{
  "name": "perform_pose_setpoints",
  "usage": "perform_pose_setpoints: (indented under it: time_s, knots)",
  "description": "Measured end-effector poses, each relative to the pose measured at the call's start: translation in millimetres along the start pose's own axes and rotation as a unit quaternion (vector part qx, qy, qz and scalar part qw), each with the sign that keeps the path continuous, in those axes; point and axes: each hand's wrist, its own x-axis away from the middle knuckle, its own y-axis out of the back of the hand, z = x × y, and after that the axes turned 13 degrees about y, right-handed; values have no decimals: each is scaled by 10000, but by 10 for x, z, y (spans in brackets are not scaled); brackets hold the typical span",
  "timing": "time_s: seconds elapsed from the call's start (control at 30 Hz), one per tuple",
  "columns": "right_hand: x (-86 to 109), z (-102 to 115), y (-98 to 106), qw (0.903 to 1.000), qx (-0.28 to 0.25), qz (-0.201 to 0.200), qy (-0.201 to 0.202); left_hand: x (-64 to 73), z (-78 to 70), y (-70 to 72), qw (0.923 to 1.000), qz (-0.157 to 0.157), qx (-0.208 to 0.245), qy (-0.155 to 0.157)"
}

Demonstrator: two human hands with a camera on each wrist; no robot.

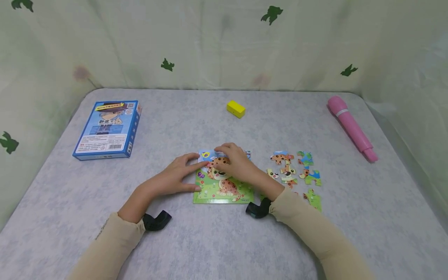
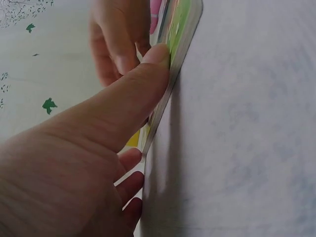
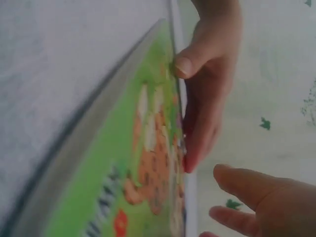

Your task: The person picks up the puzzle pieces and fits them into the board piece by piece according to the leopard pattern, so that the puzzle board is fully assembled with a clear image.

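Board (image 1: 213, 189) (flat, rect., green, spotted-animal pic): L hand (image 1: 175, 176) straight-fingered at edge, prob. steadying; R hand (image 1: 239, 162) spread above, empty AFAICT.

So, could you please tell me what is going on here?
A person is handling a puzzle board with a spotted animal on it. Their left grip touches its left side, fingers spread, while their right grip is over its upper part, apparently holding nothing. Loose pieces lie to its right, partly hidden by the right sleeve.
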Motion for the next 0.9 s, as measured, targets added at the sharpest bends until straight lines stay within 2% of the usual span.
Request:
perform_pose_setpoints:
  time_s: [0.07,0.17,0.3,0.43,0.53,0.6,0.77,0.9]
  knots:
    - [60,21,102,9990,-418,-165,67,0,0,2,10000,-5,-16,6]
    - [183,21,287,9945,-750,-558,482,0,2,0,10000,-49,-13,-27]
    - [388,-35,554,9854,-616,-1244,984,-5,10,-9,9998,-136,-14,-125]
    - [603,-92,788,9780,-323,-1748,1089,-9,16,-12,9998,-150,-56,-137]
    - [758,-90,933,9774,-214,-1880,943,-13,16,-13,9999,-96,-32,-81]
    - [860,-174,986,9785,-190,-1917,734,-16,16,-14,10000,-48,-8,-27]
    - [1052,-609,984,9819,-182,-1883,123,-18,23,-16,10000,-16,4,14]
    - [1135,-830,958,9834,-358,-1767,-203,-11,28,-20,10000,-60,21,-12]
